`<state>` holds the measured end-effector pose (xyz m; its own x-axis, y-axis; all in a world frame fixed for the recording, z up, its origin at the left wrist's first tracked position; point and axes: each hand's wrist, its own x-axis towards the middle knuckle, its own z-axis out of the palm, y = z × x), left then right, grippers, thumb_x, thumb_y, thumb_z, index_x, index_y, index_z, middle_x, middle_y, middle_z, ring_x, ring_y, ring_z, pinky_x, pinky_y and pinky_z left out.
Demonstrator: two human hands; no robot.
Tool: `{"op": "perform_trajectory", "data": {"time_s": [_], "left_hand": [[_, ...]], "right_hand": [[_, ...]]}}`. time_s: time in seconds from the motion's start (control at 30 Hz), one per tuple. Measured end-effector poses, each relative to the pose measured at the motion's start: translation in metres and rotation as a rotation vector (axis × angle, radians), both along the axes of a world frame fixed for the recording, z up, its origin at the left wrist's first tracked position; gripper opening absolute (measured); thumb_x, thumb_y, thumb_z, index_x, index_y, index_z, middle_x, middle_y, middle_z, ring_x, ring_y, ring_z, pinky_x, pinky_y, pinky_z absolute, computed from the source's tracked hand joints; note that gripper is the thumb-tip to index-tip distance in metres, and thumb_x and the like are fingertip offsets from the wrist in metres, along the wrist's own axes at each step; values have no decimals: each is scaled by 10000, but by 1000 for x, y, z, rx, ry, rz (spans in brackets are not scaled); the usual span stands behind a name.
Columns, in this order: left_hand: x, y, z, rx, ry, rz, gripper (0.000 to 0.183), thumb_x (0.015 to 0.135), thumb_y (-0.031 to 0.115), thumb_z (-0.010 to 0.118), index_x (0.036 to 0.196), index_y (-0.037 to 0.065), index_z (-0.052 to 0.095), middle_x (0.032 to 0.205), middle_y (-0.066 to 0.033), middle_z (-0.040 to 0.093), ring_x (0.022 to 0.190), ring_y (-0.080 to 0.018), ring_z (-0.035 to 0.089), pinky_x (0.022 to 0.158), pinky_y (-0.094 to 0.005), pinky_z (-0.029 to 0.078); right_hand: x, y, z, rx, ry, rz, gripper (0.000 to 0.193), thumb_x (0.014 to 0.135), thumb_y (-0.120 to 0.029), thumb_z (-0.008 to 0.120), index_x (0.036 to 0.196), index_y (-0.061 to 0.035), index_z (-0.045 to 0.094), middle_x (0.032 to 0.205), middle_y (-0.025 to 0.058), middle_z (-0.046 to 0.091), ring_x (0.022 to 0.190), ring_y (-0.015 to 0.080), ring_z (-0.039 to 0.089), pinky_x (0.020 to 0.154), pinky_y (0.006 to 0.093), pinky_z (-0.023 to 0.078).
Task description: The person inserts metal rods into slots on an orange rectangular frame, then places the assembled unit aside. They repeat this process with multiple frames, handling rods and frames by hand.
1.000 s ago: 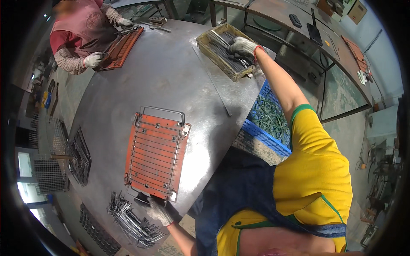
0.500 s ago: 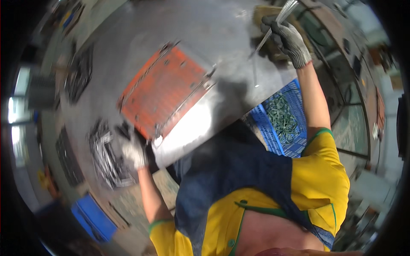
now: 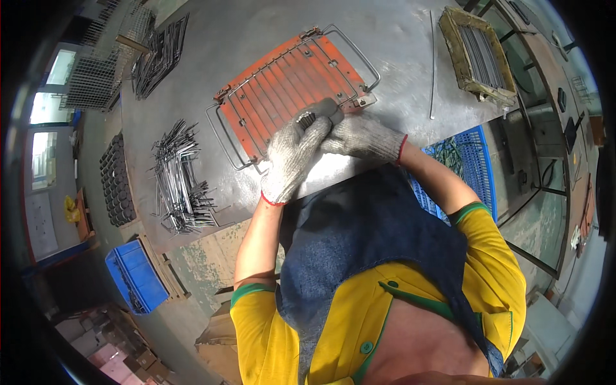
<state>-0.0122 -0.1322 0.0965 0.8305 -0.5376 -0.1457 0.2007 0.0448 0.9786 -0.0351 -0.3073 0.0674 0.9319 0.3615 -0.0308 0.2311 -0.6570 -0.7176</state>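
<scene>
My left hand (image 3: 290,154) and my right hand (image 3: 369,136), both in pale knitted gloves with grey fingertips, meet over the near edge of an orange plate (image 3: 273,90). Their fingers close together around a bundle of thin metal rods (image 3: 307,119); only the rods' cut ends show beside the left thumb. The plate lies at a slant on a metal table, with small fittings along its sides and thin parallel lines across it. A bent wire loop (image 3: 367,63) sticks out past its right end, another wire loop (image 3: 215,131) past its left end.
A pile of bent wires (image 3: 179,183) lies left on the metal table (image 3: 404,38), with more wire frames (image 3: 160,54) beyond. At right stand a wooden box of rods (image 3: 478,54) and a single long rod (image 3: 432,70). A blue crate (image 3: 478,157) sits below the table edge.
My right hand has come left from the wooden box with the rods. My left hand has moved right from beside the bent wires, and both now meet at the plate. The view has turned.
</scene>
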Motion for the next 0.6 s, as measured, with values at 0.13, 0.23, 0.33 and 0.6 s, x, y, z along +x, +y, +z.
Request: {"op": "perform_trajectory", "data": {"time_s": [0.13,0.23,0.33,0.6], "left_hand": [[-2,7,0,143,-213,50,443,1041,262,549,1405,11,564,1255,-98,707,1107,-133,661,987,-289,493],[0,19,2,330,-369,-2,441,1038,256,552,1411,20,561,1294,-114,686,1116,-138,658,992,-291,489],[-1,28,-1,248,-209,-28,416,1024,203,576,1401,29,574,1298,-111,680,1102,-140,657,978,-289,497],[-15,23,9,98,-100,24,331,952,41,655,1281,13,643,1171,-85,700,1092,-145,646,948,-290,519]], "right_hand": [[4,1,-11,5,-105,62,361,978,-381,544,996,-61,711,913,137,720,851,313,688,780,465,531],[-2,7,-9,280,54,-26,332,979,-339,565,1007,-39,704,892,108,704,864,275,675,798,412,517],[0,4,-10,346,199,13,303,979,-301,580,1062,-34,698,926,98,707,892,259,669,831,395,516],[-2,17,-33,293,-430,85,327,965,-336,632,1136,-58,649,1035,120,695,968,321,670,847,416,542]]}}
